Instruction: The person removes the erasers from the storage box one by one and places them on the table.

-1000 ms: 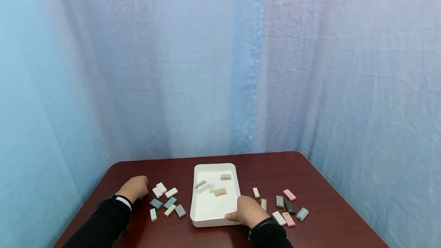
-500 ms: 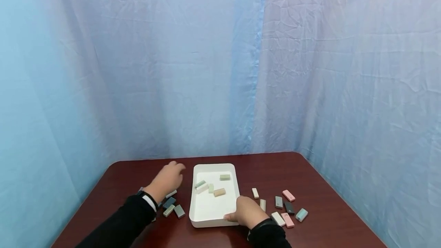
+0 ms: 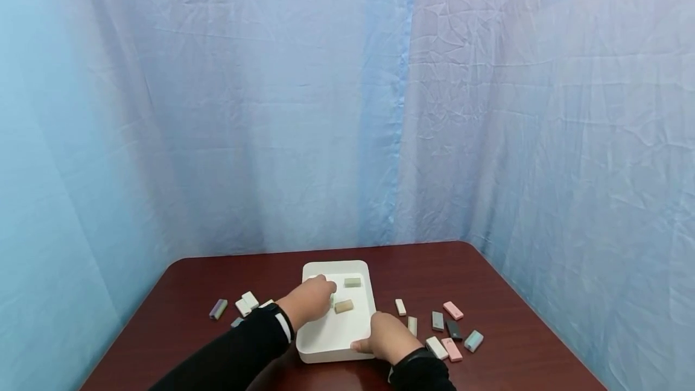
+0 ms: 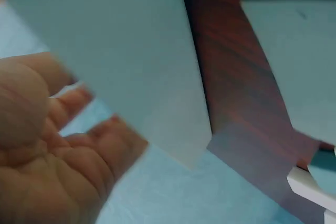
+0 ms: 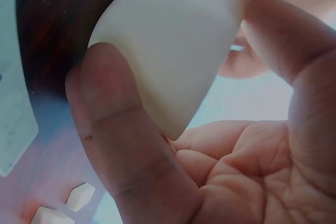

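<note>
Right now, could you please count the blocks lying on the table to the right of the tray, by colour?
Right of the tray:
pink blocks: 2
cream blocks: 3
grey block: 1
black block: 1
teal block: 1
Total: 8

No words, numbers, labels or signs are showing anywhere that can be read. The little blocks, the white tray, the table and the blue curtain are all looking plain, with nothing written on them.
</note>
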Demonstrator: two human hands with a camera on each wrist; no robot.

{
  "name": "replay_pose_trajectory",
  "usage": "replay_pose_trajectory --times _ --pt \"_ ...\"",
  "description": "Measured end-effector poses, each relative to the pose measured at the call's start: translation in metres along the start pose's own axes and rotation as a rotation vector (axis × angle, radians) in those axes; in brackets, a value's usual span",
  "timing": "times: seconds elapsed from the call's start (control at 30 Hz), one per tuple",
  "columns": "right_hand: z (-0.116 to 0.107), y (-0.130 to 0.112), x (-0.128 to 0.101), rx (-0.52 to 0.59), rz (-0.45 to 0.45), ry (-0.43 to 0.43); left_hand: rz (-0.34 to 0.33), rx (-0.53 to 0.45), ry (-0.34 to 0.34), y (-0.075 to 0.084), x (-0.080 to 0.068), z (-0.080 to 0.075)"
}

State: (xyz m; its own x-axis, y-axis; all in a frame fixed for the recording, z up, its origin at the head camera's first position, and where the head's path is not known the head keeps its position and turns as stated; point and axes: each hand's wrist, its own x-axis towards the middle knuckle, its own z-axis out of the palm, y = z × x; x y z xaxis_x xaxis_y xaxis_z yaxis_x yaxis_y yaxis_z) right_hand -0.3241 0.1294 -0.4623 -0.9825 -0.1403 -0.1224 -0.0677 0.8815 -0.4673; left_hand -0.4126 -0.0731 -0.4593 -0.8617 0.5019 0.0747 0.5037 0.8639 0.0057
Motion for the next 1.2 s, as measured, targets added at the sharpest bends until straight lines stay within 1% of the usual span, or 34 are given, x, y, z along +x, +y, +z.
replay_pose_trajectory --times 0.1,0.2,0.27,0.37,0.53,0.6,0.7,0.8,0.83,0.93,1.03,1.2 --pt "-0.001 0.001 0.0 -0.001 -0.002 0.002 -0.044 0.092 -0.021 0.008 0.003 0.002" --pt "-0.001 0.001 0.0 0.005 -0.004 0.001 -0.065 0.173 -0.019 0.012 0.003 0.003" --pt "0.0 0.001 -0.001 0.01 -0.002 -0.004 -0.075 0.2 -0.015 0.012 0.001 0.004" --pt "0.0 0.0 -0.002 0.016 0.004 -0.008 -0.068 0.239 0.002 0.011 0.0 0.008" --pt "-0.001 0.001 -0.002 0.013 -0.015 0.009 -0.046 0.259 0.044 0.009 -0.001 0.013" --pt "-0.002 0.0 -0.003 0.011 -0.022 0.016 -0.03 0.254 0.051 0.01 -0.002 0.013" --pt "-0.001 0.001 -0.004 0.007 -0.017 0.013 -0.002 0.231 0.039 0.011 -0.004 0.015" --pt "-0.002 0.0 -0.003 0.002 -0.01 0.009 0.003 0.199 0.026 0.011 -0.006 0.015" --pt "-0.003 -0.001 -0.003 0.0 -0.009 0.011 -0.003 0.182 0.024 0.011 -0.006 0.015" --pt "-0.004 -0.001 -0.003 -0.013 -0.016 0.019 -0.007 0.13 0.044 0.01 -0.007 0.014" --pt "-0.005 -0.001 -0.003 -0.023 -0.023 0.018 0.012 0.065 0.065 0.009 -0.008 0.014" --pt "-0.003 -0.001 -0.003 -0.008 -0.015 0.004 0.047 -0.029 0.045 0.009 -0.012 0.015"
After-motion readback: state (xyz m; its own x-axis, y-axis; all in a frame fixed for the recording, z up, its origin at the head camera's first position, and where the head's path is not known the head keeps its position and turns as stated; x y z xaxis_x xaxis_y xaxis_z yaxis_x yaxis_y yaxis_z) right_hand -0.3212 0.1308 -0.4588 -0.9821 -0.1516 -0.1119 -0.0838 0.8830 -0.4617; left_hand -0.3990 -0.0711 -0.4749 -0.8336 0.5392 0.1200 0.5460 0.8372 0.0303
